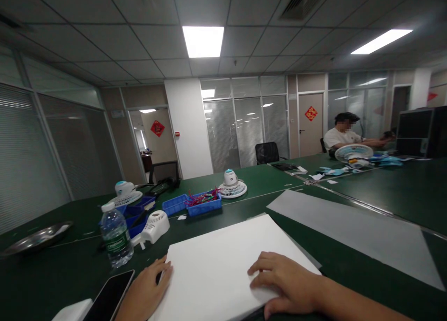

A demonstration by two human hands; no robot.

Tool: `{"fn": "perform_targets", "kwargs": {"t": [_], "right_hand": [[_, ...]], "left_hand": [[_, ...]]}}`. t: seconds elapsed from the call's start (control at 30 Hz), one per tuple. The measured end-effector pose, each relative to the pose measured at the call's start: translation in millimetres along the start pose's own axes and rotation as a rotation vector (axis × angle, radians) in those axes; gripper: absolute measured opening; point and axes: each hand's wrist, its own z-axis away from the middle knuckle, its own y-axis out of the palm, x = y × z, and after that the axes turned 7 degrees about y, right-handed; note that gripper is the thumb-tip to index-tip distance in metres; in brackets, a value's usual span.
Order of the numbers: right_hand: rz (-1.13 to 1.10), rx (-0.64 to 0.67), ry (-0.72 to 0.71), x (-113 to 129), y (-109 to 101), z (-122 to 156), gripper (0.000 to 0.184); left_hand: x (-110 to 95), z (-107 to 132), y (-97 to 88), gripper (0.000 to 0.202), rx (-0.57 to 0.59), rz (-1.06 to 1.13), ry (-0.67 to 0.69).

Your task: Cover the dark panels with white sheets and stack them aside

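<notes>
A white board [223,260] lies flat on the green table [391,190] right in front of me. My left hand [146,290] rests at the board's near left corner, fingers curled against its edge. My right hand [284,281] lies palm down on the board's near right part, fingers slightly bent and apart, holding nothing. A black phone [110,295] lies just left of my left hand.
A water bottle [115,235], a white fan motor housing [154,226], blue trays [195,204] with coloured wires, fan parts [232,185] and a metal dish [37,239] lie to the left. A grey sheet [352,230] lies to the right. A person [344,132] sits at the far table.
</notes>
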Motion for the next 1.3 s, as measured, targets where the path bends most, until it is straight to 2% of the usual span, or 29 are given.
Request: {"fn": "perform_targets", "kwargs": {"t": [0.1, 0.2, 0.33, 0.47, 0.63, 0.8, 1.0, 1.3], "right_hand": [[0.004, 0.017, 0.039, 4, -2, 1, 0.054], [0.024, 0.011, 0.088, 8, -3, 1, 0.054], [0.046, 0.001, 0.102, 9, -4, 1, 0.058], [0.055, -0.008, 0.071, 7, -5, 0, 0.056], [0.048, -0.009, 0.026, 6, -7, 2, 0.052], [0.032, -0.008, 0.076, 4, -5, 5, 0.055], [0.04, 0.016, 0.076, 5, -4, 4, 0.058], [0.042, 0.047, 0.138, 19, -9, -1, 0.06]], "left_hand": [[1, -1, 0.4, 0.058, -0.036, 0.042, -0.005], [9, -5, 9.3, 0.063, -0.053, 0.077, -0.004], [17, -8, 21.4, 0.071, 0.056, 0.08, 0.036], [16, -7, 23.0, 0.072, 0.153, 0.068, 0.035], [17, -7, 21.8, 0.066, 0.095, 0.048, 0.034], [19, -10, 21.0, 0.066, 0.02, 0.06, 0.067], [17, -15, 18.3, 0.068, 0.166, 0.079, 0.04], [23, -14, 17.7, 0.075, 0.11, 0.136, 0.018]]}}
